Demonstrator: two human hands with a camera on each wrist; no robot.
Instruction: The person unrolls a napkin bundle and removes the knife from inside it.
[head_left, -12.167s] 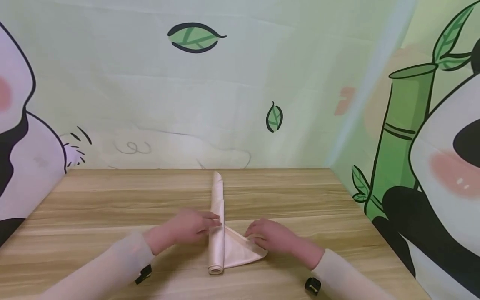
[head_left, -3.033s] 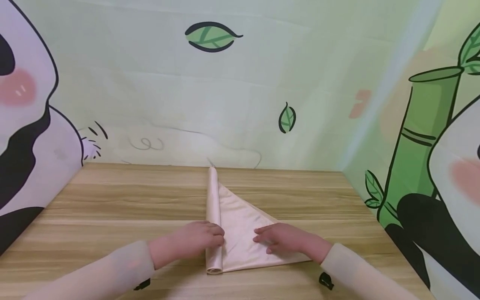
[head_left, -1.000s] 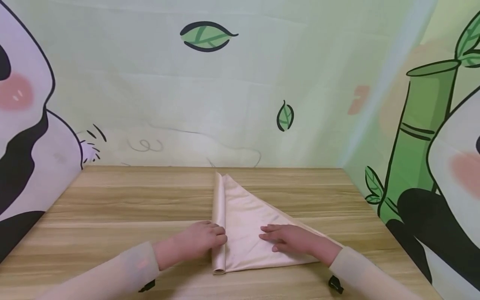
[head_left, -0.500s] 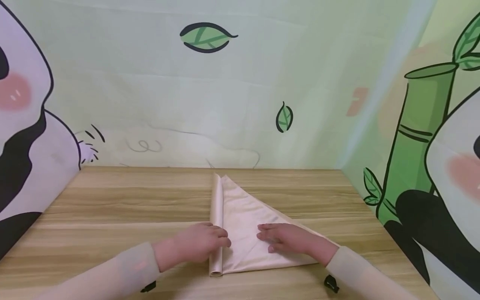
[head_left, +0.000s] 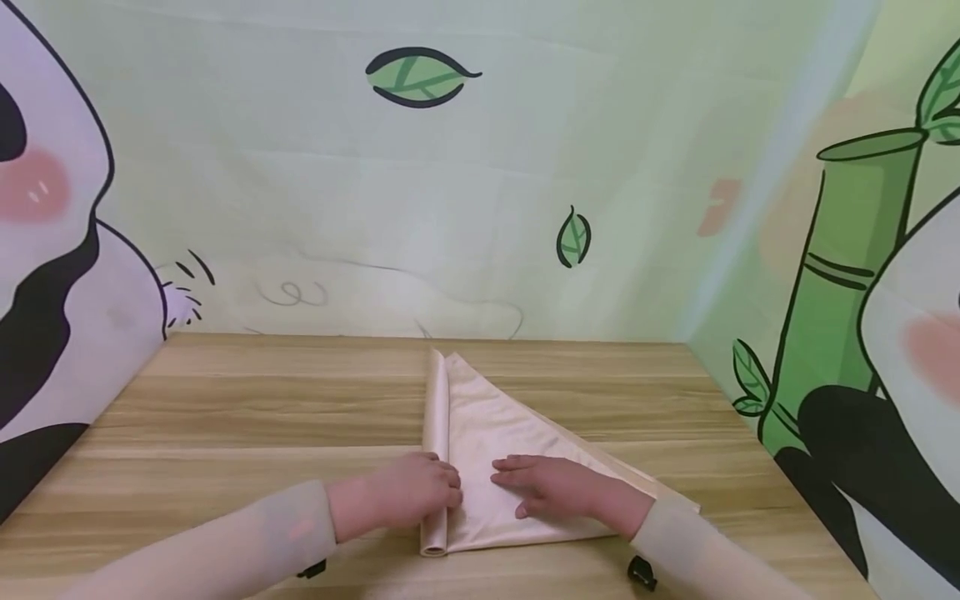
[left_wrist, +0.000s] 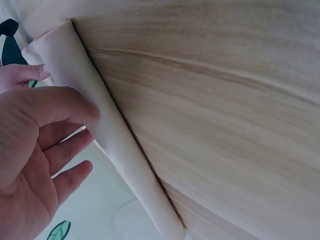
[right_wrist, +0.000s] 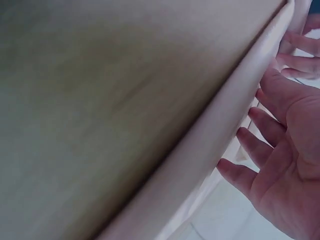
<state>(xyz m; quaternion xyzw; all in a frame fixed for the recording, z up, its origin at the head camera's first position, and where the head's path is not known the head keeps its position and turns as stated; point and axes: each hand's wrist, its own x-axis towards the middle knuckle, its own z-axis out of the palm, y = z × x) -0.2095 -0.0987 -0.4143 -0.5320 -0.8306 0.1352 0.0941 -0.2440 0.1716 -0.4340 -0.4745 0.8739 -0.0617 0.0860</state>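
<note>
A pale pink, silky cloth (head_left: 487,417) lies on the wooden table, its left side wound into a narrow roll (head_left: 436,408) and the rest spread rightward as a flat triangle with slight wrinkles. My left hand (head_left: 412,490) grips the near half of the roll, fingers curled over its top. In the left wrist view the thumb lies against the roll (left_wrist: 115,135), the other fingers beyond it. My right hand (head_left: 558,492) rests on the triangle with fingers extended toward the roll. The right wrist view shows its fingertips along the cloth's edge (right_wrist: 220,125).
The wood-grain table (head_left: 247,400) reaches back to a pale green backdrop (head_left: 300,167) printed with leaves, pandas and bamboo. Black wrist devices show below both cuffs, the right one (head_left: 642,572) near the table's front.
Since the first frame the thick roll has unwound into a thinner one, and the small flap has become a wide triangle. Over the last half second my right hand has slid left toward the roll.
</note>
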